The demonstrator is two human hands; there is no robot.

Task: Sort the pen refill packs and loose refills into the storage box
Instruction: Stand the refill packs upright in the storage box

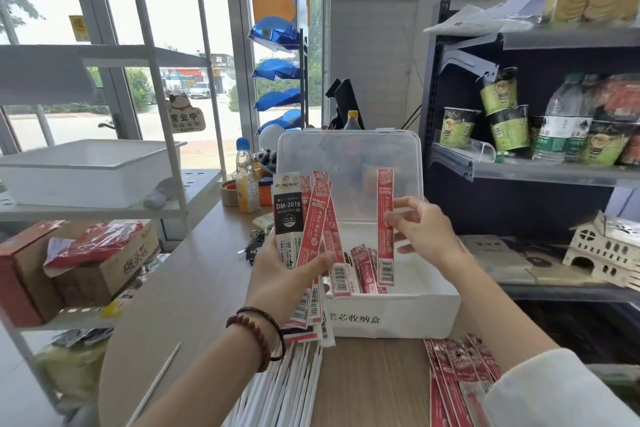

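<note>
left hand (287, 274) grips a fan of packs (317, 218), thumb laid across their fronts, with a black-and-white pack (287, 215) at the left edge of the fan. right hand (426, 236) pinches a single red pack (385, 229) between thumb and fingertips about halfway along it, holding it upright over the open storage box (391, 319). a few more red sleeves (363, 267) already lie inside the box, whose lid (349, 156) stands up behind.

the packs look thin, light and bendy, likely slick film that slides pack over pack, so a flat pinch near the middle seems safest, one at a time. on the table (207, 288) in front of the box lie loose white refills (287, 385) side by side, and to the right a row of red packs (457, 374). the refills are probably stiff, apt to roll and best gathered as a bundle.
</note>
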